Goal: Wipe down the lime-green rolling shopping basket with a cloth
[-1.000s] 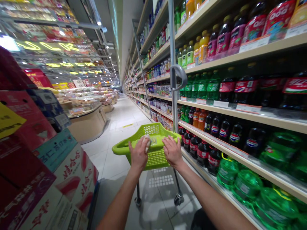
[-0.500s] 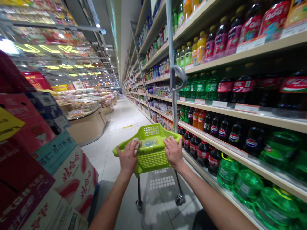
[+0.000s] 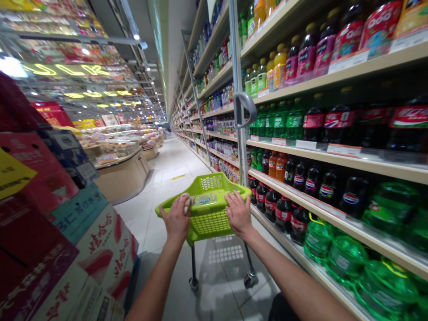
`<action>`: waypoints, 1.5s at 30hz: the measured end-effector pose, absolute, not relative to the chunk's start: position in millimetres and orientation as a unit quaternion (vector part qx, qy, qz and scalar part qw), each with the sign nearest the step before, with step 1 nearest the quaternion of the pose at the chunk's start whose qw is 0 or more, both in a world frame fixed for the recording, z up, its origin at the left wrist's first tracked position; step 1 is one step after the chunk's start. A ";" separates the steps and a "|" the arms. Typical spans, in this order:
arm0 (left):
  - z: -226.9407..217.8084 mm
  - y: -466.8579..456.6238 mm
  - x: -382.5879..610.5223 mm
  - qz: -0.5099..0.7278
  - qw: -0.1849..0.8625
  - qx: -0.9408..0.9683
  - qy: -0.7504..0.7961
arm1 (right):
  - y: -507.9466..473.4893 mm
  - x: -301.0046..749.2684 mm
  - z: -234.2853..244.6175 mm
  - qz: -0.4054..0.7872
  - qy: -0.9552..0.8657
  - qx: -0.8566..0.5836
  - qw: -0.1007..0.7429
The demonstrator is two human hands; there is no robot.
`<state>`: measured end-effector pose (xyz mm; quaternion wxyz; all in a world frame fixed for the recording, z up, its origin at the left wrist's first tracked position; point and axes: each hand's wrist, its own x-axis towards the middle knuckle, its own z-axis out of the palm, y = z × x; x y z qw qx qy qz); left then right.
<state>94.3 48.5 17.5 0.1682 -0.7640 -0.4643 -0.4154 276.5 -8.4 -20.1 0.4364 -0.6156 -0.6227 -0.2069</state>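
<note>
A lime-green plastic shopping cart [image 3: 210,218] stands in front of me in the aisle, its basket tapering away. My left hand [image 3: 177,218] is closed over the left part of the handle. Under its fingers is a crumpled whitish cloth [image 3: 187,203], partly hidden, pressed against the handle. On the right part of the handle rests my right hand [image 3: 239,215], fingers bent over the bar and slightly apart, thumb side hidden. Between the hands, a clear panel with a blue label [image 3: 205,199] sits on the handle.
Shelves of drink bottles [image 3: 312,178] line the right side, close to the cart. A grey loop handle [image 3: 245,109] juts from a shelf post. Stacked cartons [image 3: 103,249] rise at near left, with a rounded display counter [image 3: 129,176] beyond. Pale floor tiles [image 3: 163,174] run ahead.
Both hands and the cart's handle have shifted slightly to the left in view. The left hand still has the cloth, and the right hand stays on the handle.
</note>
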 end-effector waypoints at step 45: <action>22.7 -4.9 135.8 -0.391 0.001 -0.861 -0.326 | -12.5 289.0 -13.9 -0.157 -0.641 -0.598 0.455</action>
